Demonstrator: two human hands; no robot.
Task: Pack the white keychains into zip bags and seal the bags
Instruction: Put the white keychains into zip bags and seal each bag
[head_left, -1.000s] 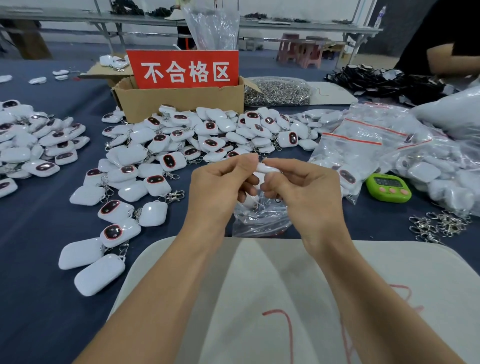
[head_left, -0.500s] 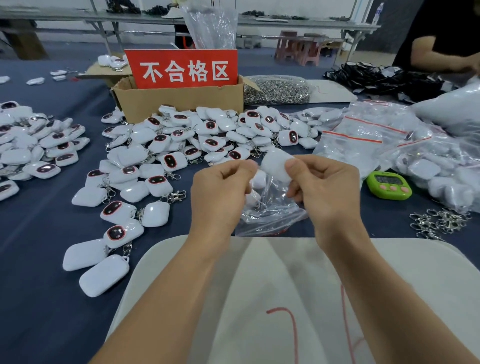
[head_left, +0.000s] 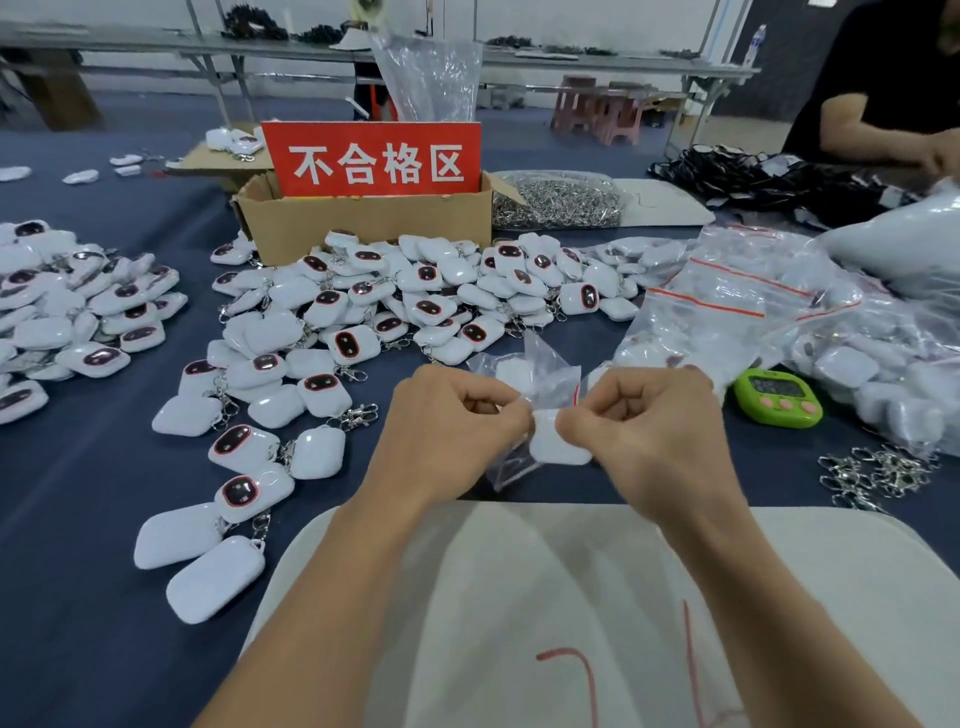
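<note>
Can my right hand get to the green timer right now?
Probably yes. The green timer sits just right of the right hand, with only bare tablecloth between. But that hand is pinching the zip bag and white keychain, so it must let go first.

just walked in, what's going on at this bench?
A person is bagging keychains. Left hand and right hand both pinch a small clear plastic zip bag, with one white rounded-square keychain between them; whether it's sealed can't be told. Loose white keychains heap on the blue table; filled clear bags lie right.
</note>
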